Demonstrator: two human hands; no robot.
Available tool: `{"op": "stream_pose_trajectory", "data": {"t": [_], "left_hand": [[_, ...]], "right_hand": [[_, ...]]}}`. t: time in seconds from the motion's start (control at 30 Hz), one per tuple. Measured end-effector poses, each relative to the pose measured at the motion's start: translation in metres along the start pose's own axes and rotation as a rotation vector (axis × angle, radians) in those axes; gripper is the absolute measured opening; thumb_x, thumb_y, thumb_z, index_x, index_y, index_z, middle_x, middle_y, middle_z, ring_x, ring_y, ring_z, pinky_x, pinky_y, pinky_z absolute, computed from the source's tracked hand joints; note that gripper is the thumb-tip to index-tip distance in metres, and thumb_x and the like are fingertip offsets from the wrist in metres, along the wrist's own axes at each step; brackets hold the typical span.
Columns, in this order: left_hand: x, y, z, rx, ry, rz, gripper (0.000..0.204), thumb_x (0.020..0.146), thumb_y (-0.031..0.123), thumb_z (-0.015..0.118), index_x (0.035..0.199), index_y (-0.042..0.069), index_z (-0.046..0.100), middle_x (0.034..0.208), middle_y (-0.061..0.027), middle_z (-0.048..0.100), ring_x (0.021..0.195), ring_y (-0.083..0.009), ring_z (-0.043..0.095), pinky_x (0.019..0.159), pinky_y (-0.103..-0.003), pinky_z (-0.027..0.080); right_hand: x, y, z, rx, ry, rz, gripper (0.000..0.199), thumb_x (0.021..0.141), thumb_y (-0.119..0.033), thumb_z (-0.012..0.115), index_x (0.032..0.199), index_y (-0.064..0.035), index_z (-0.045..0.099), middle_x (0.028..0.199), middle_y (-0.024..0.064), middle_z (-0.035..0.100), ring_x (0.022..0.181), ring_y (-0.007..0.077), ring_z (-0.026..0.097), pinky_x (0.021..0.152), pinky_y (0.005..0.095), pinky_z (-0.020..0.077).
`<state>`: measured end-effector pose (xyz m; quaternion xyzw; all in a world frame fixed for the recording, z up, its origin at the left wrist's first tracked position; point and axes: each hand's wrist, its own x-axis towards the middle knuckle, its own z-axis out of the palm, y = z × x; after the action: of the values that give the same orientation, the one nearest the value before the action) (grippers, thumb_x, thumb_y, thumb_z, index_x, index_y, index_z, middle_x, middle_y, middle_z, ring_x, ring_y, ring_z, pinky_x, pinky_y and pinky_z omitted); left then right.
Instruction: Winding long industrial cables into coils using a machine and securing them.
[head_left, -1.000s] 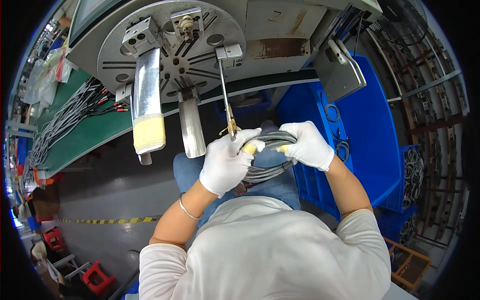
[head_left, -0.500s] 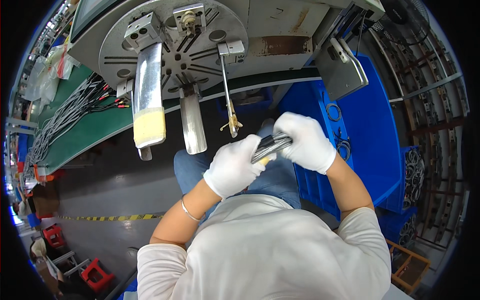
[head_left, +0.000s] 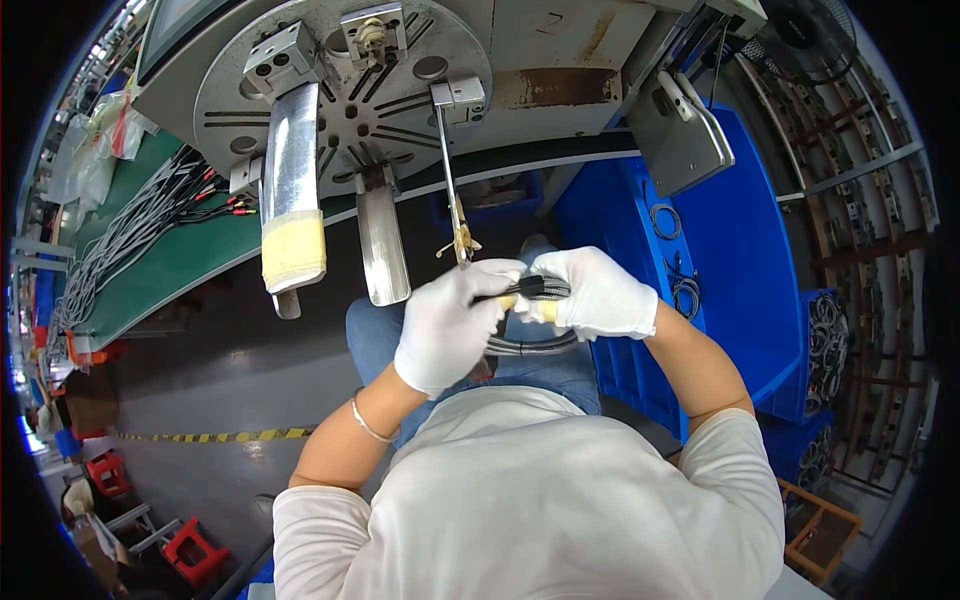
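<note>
A coil of grey cable (head_left: 535, 347) hangs between my two white-gloved hands, above my lap. Closed on its left part is my left hand (head_left: 440, 330), with fingers bent near a black section at the top of the coil. My right hand (head_left: 605, 293) grips the coil's right part, fingers wrapped round the strands. A bit of yellow shows at the fingertips of both gloves. Just beyond my left hand, a thin metal rod (head_left: 450, 185) points down from the machine's round slotted plate (head_left: 345, 130).
Two broad metal blades, one yellow-wrapped (head_left: 293, 250) and one bare (head_left: 382, 245), jut toward me from the plate. Grey cables with coloured ends (head_left: 130, 230) lie on the green bench at left. A large blue bin (head_left: 745, 270) with coiled cables stands at right.
My left hand has shifted slightly left and turned. The coil has opened out, its lower loop now showing below my hands; the black section has moved toward the middle.
</note>
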<state>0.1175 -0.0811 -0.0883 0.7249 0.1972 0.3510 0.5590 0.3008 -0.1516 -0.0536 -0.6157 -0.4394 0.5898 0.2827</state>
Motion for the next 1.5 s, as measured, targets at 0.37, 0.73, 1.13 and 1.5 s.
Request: {"op": "stream_pose_trajectory", "data": {"t": [0.37,0.73,1.13,1.5], "left_hand": [[0.000,0.011,-0.016,-0.057,-0.395,-0.671,0.022,0.082,0.014,0.069,0.096,-0.001,0.062,0.075,-0.0065,0.065,0.064,-0.0117,0.061,0.062,-0.026,0.051],[0.009,0.009,-0.015,-0.307,-0.713,-0.913,0.038,0.076,0.027,0.078,0.059,0.006,0.052,0.053,0.0003,0.051,0.044,-0.0069,0.046,0.040,-0.022,0.035],[-0.008,-0.010,-0.035,-0.231,-0.664,-0.884,0.031,0.075,0.026,0.080,0.070,0.004,0.059,0.058,0.0016,0.053,0.052,-0.0066,0.050,0.050,-0.022,0.042],[-0.012,0.000,-0.030,-0.115,-0.299,-0.481,0.043,0.085,0.026,0.068,0.119,0.003,0.056,0.084,-0.0038,0.064,0.073,-0.0101,0.062,0.069,-0.026,0.052]], "right_hand": [[0.008,0.010,-0.008,-0.521,0.350,-0.415,0.018,0.072,-0.012,0.076,0.080,-0.0041,0.061,0.057,0.0044,0.058,0.045,0.0088,0.054,0.042,0.0235,0.0416],[0.009,0.011,0.005,-0.492,0.130,-0.313,0.019,0.071,-0.013,0.074,0.071,-0.0017,0.060,0.059,0.0129,0.054,0.050,0.0194,0.054,0.050,0.0300,0.0428],[-0.003,0.011,-0.016,0.096,-0.268,0.001,0.021,0.076,-0.018,0.079,0.077,-0.0018,0.066,0.061,0.0027,0.061,0.052,0.0064,0.056,0.050,0.0203,0.0442],[-0.001,0.012,0.007,-0.126,0.052,-0.277,0.018,0.079,-0.016,0.074,0.076,-0.0023,0.063,0.060,0.0051,0.058,0.052,0.0091,0.054,0.049,0.0241,0.0417]]}}
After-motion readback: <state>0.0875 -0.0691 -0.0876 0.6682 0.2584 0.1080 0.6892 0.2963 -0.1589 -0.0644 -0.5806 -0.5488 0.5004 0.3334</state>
